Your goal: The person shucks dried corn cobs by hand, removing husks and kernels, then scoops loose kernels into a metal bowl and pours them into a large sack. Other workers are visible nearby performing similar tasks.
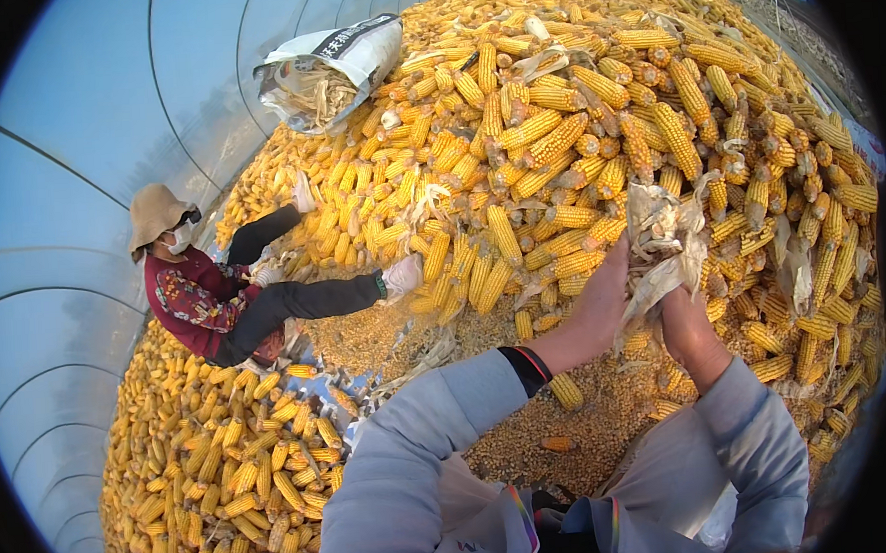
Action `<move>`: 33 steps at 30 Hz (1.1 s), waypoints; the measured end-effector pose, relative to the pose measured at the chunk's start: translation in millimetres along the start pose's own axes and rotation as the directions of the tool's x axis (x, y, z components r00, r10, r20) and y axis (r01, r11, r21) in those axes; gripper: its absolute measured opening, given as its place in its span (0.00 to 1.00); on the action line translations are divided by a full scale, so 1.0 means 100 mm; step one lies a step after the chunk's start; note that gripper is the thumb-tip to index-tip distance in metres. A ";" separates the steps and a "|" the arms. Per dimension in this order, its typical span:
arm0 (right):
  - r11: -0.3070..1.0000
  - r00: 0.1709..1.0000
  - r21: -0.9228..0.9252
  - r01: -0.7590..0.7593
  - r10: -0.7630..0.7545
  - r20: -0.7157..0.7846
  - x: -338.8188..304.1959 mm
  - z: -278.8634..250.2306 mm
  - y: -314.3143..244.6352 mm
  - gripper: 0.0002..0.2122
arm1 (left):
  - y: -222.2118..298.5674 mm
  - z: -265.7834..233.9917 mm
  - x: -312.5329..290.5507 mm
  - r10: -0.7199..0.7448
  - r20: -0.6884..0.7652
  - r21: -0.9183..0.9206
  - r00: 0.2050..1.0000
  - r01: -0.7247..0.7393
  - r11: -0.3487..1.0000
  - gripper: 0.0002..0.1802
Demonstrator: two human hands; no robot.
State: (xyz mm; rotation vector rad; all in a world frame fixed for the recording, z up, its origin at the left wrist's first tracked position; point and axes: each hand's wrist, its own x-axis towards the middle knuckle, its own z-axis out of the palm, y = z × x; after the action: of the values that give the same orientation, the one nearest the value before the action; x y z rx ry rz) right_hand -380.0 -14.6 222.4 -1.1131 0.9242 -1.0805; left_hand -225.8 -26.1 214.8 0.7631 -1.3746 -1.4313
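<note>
A bunch of dry, pale corn husks (pixel 666 240) is held up between my two hands, in front of the heap of corn. My left hand (pixel 603 303) grips its left side, with the fingers mostly hidden behind the crumpled leaves. From below right, my right hand (pixel 689 330) closes on its lower end. Whether a cob is inside the husks cannot be made out. Yellow corn cobs (pixel 556 140) are piled just beyond my hands. Under my forearms, loose corn kernels (pixel 517 438) cover the ground, with a few cobs lying on them.
To the left, another person (pixel 199 299) in a hat and mask sits on the heap, legs stretched toward the middle. A white sack (pixel 337 72) stuffed with husks lies at the upper left. More cobs (pixel 233 478) are piled at lower left, beside a curved translucent plastic wall (pixel 59 216).
</note>
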 end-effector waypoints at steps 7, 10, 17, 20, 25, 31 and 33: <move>0.933 0.922 -0.174 0.314 -0.256 0.291 0.70 0.79 0.27 0.15 | -0.27 -0.90 -0.12 0.424 -0.025 0.705 0.906 -0.285 0.650 0.43; 0.901 0.888 -0.376 0.216 -0.022 0.458 1.13 1.07 0.57 0.12 | -0.57 -1.34 -0.36 0.340 -0.068 0.783 0.938 -0.161 0.601 0.48; 0.815 0.842 -0.442 -0.375 0.499 0.206 2.04 1.40 1.71 0.16 | -1.20 -2.61 -0.69 0.052 -0.156 0.522 0.986 0.038 0.852 0.46; 0.796 0.885 -0.587 -0.148 0.372 0.280 2.46 1.55 1.90 0.20 | -1.47 -3.53 -0.96 0.069 -0.339 0.543 0.938 0.135 0.829 0.29; 0.470 0.739 -0.657 0.589 0.016 0.673 3.15 1.85 1.35 0.18 | -2.06 -4.96 -1.98 0.279 -0.769 0.633 0.575 0.620 0.464 0.20; 0.320 0.698 -0.643 0.696 -0.088 0.711 3.78 2.81 0.89 0.22 | -2.68 -6.10 -2.34 0.261 -0.922 0.358 0.285 0.885 0.299 0.24; 0.311 0.483 -0.399 0.862 -0.269 0.833 3.97 3.39 0.81 0.22 | -2.79 -6.27 -2.21 0.322 -0.902 0.353 0.289 0.921 0.164 0.25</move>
State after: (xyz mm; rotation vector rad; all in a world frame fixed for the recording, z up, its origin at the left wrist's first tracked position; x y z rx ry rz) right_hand 52.1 -317.0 196.8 -2.6419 0.3157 -0.6834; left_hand 362.4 -77.5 -198.8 2.5508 -0.8600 0.1167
